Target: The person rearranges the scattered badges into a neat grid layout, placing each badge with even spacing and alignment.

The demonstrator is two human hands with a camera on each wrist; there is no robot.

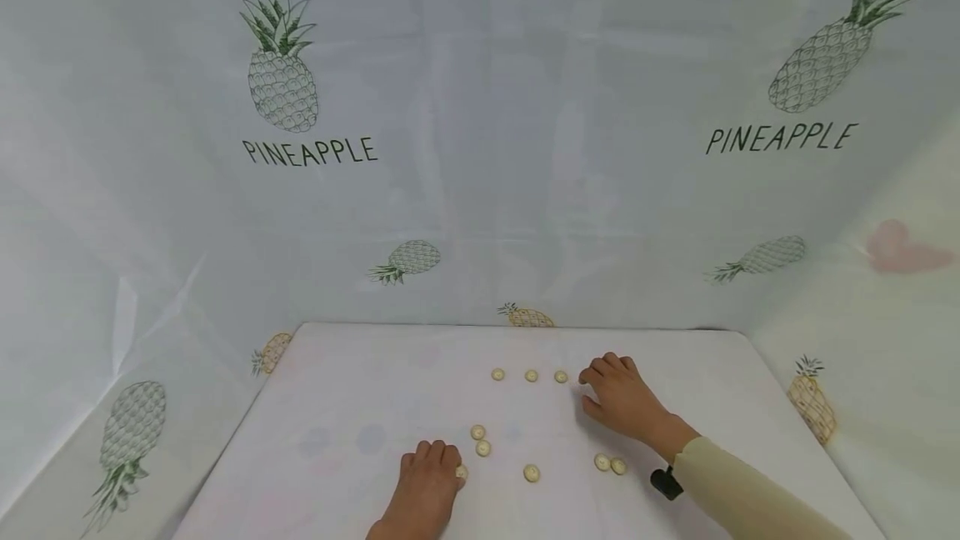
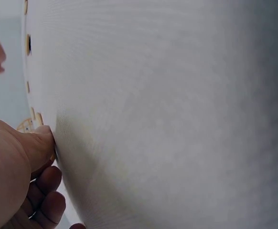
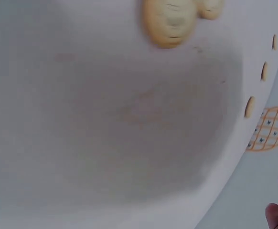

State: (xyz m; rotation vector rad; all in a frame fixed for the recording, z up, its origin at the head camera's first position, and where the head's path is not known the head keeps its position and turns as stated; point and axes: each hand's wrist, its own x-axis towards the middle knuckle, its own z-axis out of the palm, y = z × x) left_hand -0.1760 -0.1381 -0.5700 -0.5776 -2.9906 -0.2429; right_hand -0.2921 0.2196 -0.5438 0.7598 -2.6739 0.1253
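Near the front of the white tabletop (image 1: 337,482), the left hand (image 1: 425,477) pinches a disc (image 1: 462,472), round and pale yellow, with thumb and finger. To its right lie a single disc (image 1: 532,472), a right pair (image 1: 602,462), touching, and a left pair (image 1: 483,448), also touching. Farther back, the right hand (image 1: 615,394), thumb and fingers apart, hovers beside a row of three (image 1: 531,376).
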